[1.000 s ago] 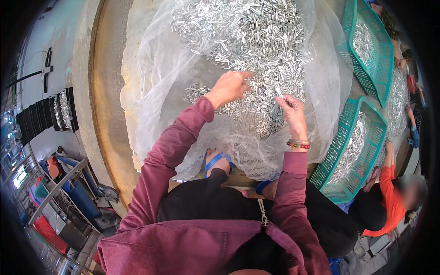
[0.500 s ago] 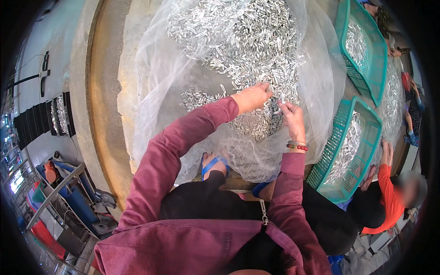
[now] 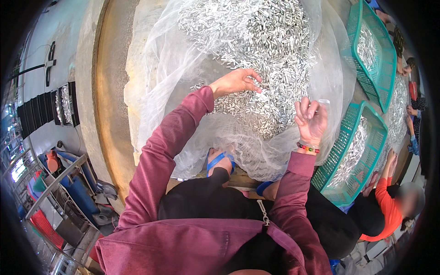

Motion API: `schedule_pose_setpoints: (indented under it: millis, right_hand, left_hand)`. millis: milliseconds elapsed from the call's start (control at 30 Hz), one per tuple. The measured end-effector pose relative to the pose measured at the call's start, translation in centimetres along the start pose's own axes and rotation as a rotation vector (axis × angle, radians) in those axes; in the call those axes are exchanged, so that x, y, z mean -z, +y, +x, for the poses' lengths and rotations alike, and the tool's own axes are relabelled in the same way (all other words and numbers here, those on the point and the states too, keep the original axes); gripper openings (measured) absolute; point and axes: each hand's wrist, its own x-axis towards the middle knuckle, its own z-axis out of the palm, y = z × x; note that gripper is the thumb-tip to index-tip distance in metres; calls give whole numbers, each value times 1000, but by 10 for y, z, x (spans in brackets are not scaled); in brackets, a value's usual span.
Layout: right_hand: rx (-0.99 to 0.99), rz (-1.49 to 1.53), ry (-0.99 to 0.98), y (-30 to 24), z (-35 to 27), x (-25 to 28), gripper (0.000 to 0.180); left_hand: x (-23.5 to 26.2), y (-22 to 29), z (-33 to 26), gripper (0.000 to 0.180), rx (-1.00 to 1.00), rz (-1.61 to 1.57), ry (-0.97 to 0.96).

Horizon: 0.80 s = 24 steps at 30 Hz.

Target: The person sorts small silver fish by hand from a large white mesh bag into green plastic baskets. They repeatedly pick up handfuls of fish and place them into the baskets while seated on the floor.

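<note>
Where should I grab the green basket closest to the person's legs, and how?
Probably hold the green plastic basket by its rim midway along both long sides, coming from above: it's open on top, and the rim rises around the silvery pieces inside.

Left hand (image 3: 234,83): drawing back leftward, fingers spreading.
Right hand (image 3: 312,121): swinging rightward from the silver pieces (image 3: 277,41) (palm now turning upward).

Floor (image 3: 115,64), silvery pieces (image 3: 280,50) on netting (image 3: 160,87), teal baskets (image 3: 340,145)
</note>
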Motion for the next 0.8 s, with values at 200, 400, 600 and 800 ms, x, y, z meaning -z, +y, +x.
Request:
schedule_pose_setpoints:
  millis: [200, 400, 600, 800]
  right_hand:
    - [-289, -450, 373, 13, -2, 14, 33]
    - [-263, -1773, 407, 63, -8, 39, 28]
    - [-202, -1600, 496, 74, -1, 35, 17]
    - [-48, 48, 221, 15, -4, 8, 18]
  left_hand:
    - [-2, 9, 1, 22, -60, 318, 211]
    - [-7, 29, -4, 25, -103, 85, 225]
    - [-46, 4, 13, 37, -141, 725, 250]
    - [-68, -10, 31, 25, -232, 1193, 106]
